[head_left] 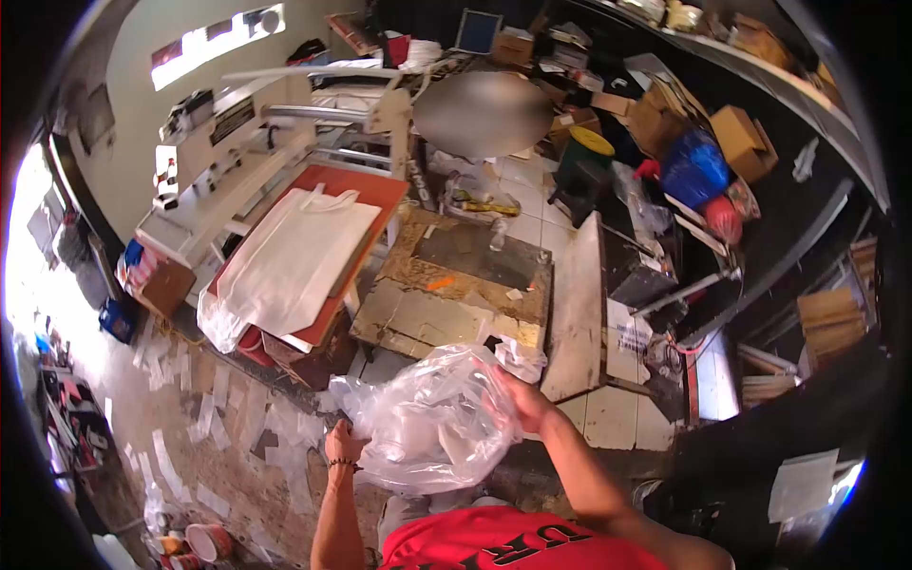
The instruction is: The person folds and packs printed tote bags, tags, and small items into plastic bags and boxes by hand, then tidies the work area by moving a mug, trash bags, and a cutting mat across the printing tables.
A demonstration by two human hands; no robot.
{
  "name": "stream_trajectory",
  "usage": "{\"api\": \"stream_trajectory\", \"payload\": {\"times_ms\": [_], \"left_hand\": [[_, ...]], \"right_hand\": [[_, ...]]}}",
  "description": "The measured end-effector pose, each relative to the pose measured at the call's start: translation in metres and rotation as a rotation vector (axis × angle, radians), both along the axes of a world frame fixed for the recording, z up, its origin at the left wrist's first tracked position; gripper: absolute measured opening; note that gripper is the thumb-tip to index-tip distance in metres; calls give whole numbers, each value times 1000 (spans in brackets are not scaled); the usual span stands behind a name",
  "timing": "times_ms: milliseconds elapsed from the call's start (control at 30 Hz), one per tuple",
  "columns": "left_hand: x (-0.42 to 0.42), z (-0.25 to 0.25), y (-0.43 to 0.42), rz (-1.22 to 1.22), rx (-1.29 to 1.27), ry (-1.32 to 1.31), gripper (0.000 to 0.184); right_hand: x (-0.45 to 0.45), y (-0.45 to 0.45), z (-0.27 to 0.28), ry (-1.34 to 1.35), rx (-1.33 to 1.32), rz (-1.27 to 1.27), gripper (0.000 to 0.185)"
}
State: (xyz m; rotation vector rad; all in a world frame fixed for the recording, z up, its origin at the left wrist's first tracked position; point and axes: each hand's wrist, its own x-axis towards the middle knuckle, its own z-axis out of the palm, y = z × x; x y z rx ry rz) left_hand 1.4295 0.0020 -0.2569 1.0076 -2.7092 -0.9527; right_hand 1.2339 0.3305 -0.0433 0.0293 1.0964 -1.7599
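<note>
Between left hand [345,443], closed on its edge, and right hand [522,399], a plastic bag [427,432] is held. The latter hand is veiled; its closure cannot be told.

I saw the person's left forearm [335,518] reaching forward, the left hand [344,443] closed with its fingers [351,442] curled in. The right arm [584,470] bent at the elbow and angled inward, the right hand [525,399] farther forward, its fingertips partly hidden.
</note>
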Motion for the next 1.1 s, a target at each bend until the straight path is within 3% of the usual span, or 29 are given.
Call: {"api": "stream_trajectory", "payload": {"times_ms": [67,133,233,267,367,400,500,533,600,633,667,767,800,833,900,967,1100], "left_hand": [[-6,22,21,-161,-119,68,56],[-1,83,62,-292,-174,142,60],[2,131,110,-582,132,13,65],[1,134,117,-641,207,124,61],[-14,140,128,-385,302,292,57],[-18,153,139,-381,164,231,44],[-40,158,177,-614,160,205,35],[-44,182,201,-609,414,196,33],[-63,171,241,-704,780,260,21],[-67,186,263,-654,835,79,21],[-76,159,282,-769,684,90,21],[-76,171,358,-1016,1107,15,21],[-76,187,383,-1110,902,32,22],[-85,134,411,-1156,1045,34,22],[-89,176,451,-1213,881,32,24],[-94,199,498,-1277,882,-54,25],[-115,185,605,-1436,962,3,26]], "right_hand": [[1,15,-21,32,109,-159,51],[11,34,-7,79,54,-99,51],[31,60,27,107,46,-108,53],[34,71,37,118,52,-117,54],[30,134,40,180,-45,-155,58],[38,152,59,158,-28,-254,62],[44,226,55,165,17,-291,58],[59,238,70,197,107,-411,56],[75,287,65,130,111,-405,56],[90,310,74,141,59,-425,50],[101,329,76,56,36,-506,41],[134,399,67,111,178,-744,25],[145,422,67,135,191,-777,23],[157,443,66,153,204,-808,21],[178,481,83,199,202,-848,29],[200,520,87,221,210,-1013,20],[226,617,92,299,163,-1220,15]]}}
